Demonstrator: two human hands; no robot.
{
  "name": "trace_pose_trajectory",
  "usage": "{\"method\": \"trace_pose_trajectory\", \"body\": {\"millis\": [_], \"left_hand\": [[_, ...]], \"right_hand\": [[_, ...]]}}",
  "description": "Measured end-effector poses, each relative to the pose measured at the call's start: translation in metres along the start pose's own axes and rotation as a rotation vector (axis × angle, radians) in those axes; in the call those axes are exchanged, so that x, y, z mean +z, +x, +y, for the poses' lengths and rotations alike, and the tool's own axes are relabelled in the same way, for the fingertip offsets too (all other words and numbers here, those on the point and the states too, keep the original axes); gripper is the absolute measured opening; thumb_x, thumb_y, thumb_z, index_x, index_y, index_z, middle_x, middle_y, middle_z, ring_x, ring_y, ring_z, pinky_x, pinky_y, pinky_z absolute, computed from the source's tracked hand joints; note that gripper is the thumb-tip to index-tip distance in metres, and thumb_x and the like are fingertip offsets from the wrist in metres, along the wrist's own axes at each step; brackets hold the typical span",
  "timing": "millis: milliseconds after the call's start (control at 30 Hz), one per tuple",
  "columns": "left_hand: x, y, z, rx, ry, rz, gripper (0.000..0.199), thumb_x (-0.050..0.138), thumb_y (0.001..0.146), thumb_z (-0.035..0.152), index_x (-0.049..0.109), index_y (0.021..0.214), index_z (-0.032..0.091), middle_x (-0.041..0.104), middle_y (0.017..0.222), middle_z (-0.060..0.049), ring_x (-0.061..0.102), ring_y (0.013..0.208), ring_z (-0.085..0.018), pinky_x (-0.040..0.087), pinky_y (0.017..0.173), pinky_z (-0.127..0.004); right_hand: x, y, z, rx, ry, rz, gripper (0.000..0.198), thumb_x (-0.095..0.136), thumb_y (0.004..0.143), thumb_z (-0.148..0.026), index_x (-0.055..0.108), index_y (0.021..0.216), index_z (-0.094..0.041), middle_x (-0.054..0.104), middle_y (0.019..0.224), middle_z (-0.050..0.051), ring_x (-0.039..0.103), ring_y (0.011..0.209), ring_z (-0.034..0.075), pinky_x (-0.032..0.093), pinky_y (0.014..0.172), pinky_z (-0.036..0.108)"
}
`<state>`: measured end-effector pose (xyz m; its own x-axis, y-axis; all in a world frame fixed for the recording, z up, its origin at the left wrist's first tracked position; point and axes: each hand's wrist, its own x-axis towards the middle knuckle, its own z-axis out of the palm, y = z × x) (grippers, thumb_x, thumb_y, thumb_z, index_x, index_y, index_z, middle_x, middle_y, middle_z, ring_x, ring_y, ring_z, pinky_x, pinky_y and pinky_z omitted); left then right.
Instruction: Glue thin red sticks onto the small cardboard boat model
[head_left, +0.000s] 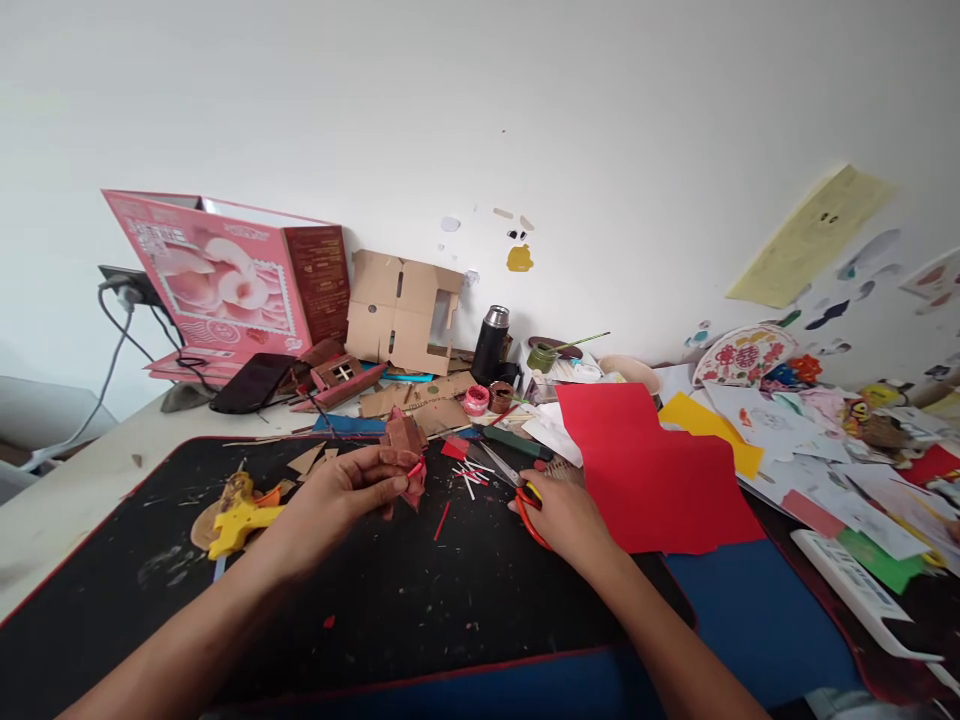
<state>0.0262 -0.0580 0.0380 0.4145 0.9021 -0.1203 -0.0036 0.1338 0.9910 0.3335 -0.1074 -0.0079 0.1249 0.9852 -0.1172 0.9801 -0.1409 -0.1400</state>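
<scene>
My left hand [371,480] pinches a small reddish-brown craft model [405,432] above the black mat, its fingertips closed on the lower edge. A bit of bright red shows at the thumb. My right hand [559,505] is closed around the orange and yellow handles of a pair of scissors [529,490]; the blades point up and left, toward a small pile of thin white and red paper strips [471,475]. One red strip [442,521] lies apart on the mat between my hands. A square red scrap [454,448] sits just beyond the pile.
A yellow glue gun [238,518] lies left of my left forearm. A large red paper sheet [652,480] covers the mat's right side. Behind stand a black flask [490,345], paint jars [476,400], cut cardboard [401,312], a phone [251,383] and a pink box [225,280].
</scene>
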Motion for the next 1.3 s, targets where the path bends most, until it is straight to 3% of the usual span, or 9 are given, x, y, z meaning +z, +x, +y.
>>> {"method": "trace_pose_trajectory", "body": {"millis": [133,467,567,667,800,900,1000,1133,1300], "left_hand": [[-0.002,-0.003,0.004,0.033,0.064,0.02,0.046,0.094,0.063,0.057,0.079,0.085,0.02,0.076,0.075,-0.003,0.059,0.063,-0.016,0.05,0.061,-0.027],[-0.016,-0.006,-0.006,0.06,0.15,0.069,0.047,0.09,0.069,0.061,0.077,0.091,0.021,0.074,0.078,-0.002,0.061,0.062,-0.017,0.05,0.062,-0.03],[-0.021,-0.008,-0.012,0.069,0.168,0.06,0.044,0.088,0.075,0.06,0.076,0.093,0.022,0.076,0.082,-0.003,0.063,0.065,-0.018,0.051,0.063,-0.03],[-0.023,-0.006,-0.015,0.059,0.177,0.017,0.04,0.088,0.076,0.056,0.076,0.094,0.022,0.076,0.082,-0.002,0.063,0.064,-0.017,0.051,0.063,-0.03],[-0.021,0.005,-0.011,0.026,0.069,0.039,0.041,0.091,0.072,0.053,0.076,0.09,0.02,0.073,0.076,-0.001,0.061,0.06,-0.015,0.047,0.058,-0.026],[-0.019,0.01,-0.007,0.063,-0.049,0.16,0.043,0.095,0.068,0.05,0.074,0.09,0.019,0.072,0.075,-0.001,0.06,0.061,-0.014,0.044,0.056,-0.024],[-0.018,0.008,-0.008,0.06,-0.015,0.118,0.046,0.094,0.071,0.05,0.073,0.098,0.019,0.077,0.083,-0.004,0.064,0.064,-0.016,0.047,0.059,-0.027],[-0.014,0.001,-0.012,0.056,0.048,0.068,0.052,0.09,0.076,0.053,0.068,0.109,0.019,0.08,0.088,-0.005,0.066,0.065,-0.017,0.049,0.063,-0.029],[-0.001,-0.004,-0.012,0.071,0.163,0.024,0.05,0.081,0.079,0.059,0.064,0.107,0.021,0.078,0.079,-0.002,0.067,0.066,-0.02,0.051,0.066,-0.032]], "right_hand": [[-0.005,0.0,0.001,-0.028,-0.065,0.019,0.041,0.068,0.101,-0.04,0.073,0.138,-0.025,0.079,0.126,0.014,0.073,0.115,0.033,0.048,0.076,0.031],[-0.012,-0.004,0.002,-0.111,-0.039,-0.063,0.033,0.067,0.098,-0.023,0.076,0.13,-0.02,0.077,0.133,0.017,0.071,0.121,0.036,0.05,0.086,0.036],[-0.017,-0.012,-0.004,-0.113,0.13,0.008,0.029,0.064,0.102,-0.026,0.078,0.127,-0.022,0.08,0.127,0.014,0.073,0.116,0.032,0.05,0.086,0.035],[-0.016,-0.017,-0.014,-0.135,0.38,0.049,0.027,0.062,0.104,-0.034,0.081,0.12,-0.024,0.084,0.11,0.008,0.076,0.1,0.027,0.05,0.081,0.033],[-0.002,-0.008,-0.026,-0.205,0.615,-0.113,0.028,0.069,0.098,-0.039,0.081,0.117,-0.022,0.082,0.088,0.004,0.074,0.08,0.022,0.047,0.071,0.029],[0.01,0.006,-0.03,-0.137,0.854,0.02,0.032,0.062,0.101,-0.04,0.077,0.117,-0.018,0.075,0.076,0.002,0.07,0.073,0.019,0.047,0.07,0.029],[0.017,0.012,-0.036,-0.148,1.0,0.101,0.033,0.061,0.1,-0.047,0.076,0.101,-0.017,0.065,0.066,-0.001,0.062,0.064,0.017,0.045,0.065,0.028],[0.025,0.006,-0.053,-0.223,1.097,0.012,0.033,0.066,0.098,-0.05,0.075,0.097,-0.019,0.06,0.064,-0.003,0.056,0.059,0.015,0.042,0.06,0.027],[0.023,-0.001,-0.076,-0.263,1.212,-0.092,0.035,0.068,0.097,-0.054,0.075,0.099,-0.019,0.056,0.061,-0.005,0.05,0.052,0.012,0.038,0.052,0.024]]}}
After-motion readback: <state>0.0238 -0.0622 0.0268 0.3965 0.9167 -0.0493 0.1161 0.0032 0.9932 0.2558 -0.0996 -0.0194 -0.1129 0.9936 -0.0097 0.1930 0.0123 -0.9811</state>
